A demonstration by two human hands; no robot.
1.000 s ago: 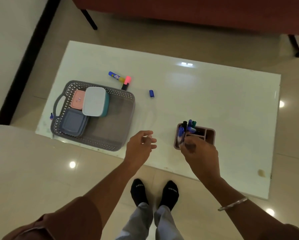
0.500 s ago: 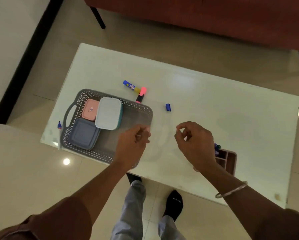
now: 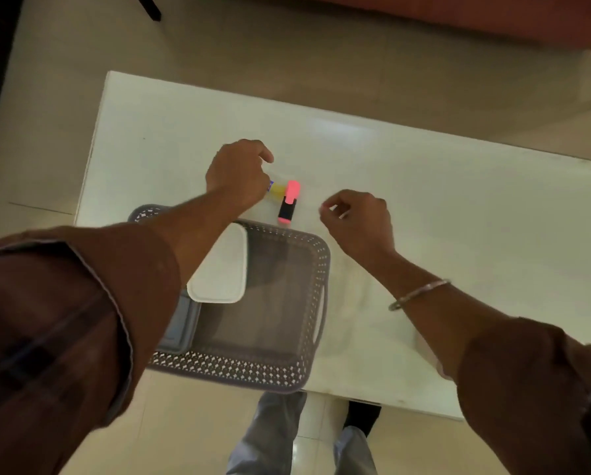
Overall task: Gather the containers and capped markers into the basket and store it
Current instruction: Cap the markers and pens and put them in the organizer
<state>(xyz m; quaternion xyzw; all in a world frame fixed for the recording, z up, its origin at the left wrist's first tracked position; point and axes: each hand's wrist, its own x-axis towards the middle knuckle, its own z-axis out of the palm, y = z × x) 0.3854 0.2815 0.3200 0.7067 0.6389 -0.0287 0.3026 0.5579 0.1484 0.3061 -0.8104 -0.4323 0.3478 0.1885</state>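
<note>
A grey perforated basket (image 3: pixel 318 258) stands at the near edge of the white table (image 3: pixel 458 217). Inside it lie a white-lidded container (image 3: pixel 222 269) and a grey-blue container (image 3: pixel 181 323); my left arm covers the basket's left part. Just beyond the basket lies a pink and black highlighter (image 3: pixel 288 200). My left hand (image 3: pixel 239 176) is closed over a blue and yellow marker (image 3: pixel 277 189), whose yellow end sticks out. My right hand (image 3: pixel 355 217) hovers to the right of the highlighter with curled, pinched fingers. The loose blue cap is hidden.
A red sofa (image 3: pixel 492 15) and a dark furniture leg (image 3: pixel 148 8) stand beyond the table on the tiled floor. My legs and feet (image 3: pixel 362 416) are below the table's near edge. The marker organizer is out of view.
Both hands moved forward past the basket: the left from the basket's rim onto the blue and yellow marker, the right over where the blue cap lay. The view shifted closer and left.
</note>
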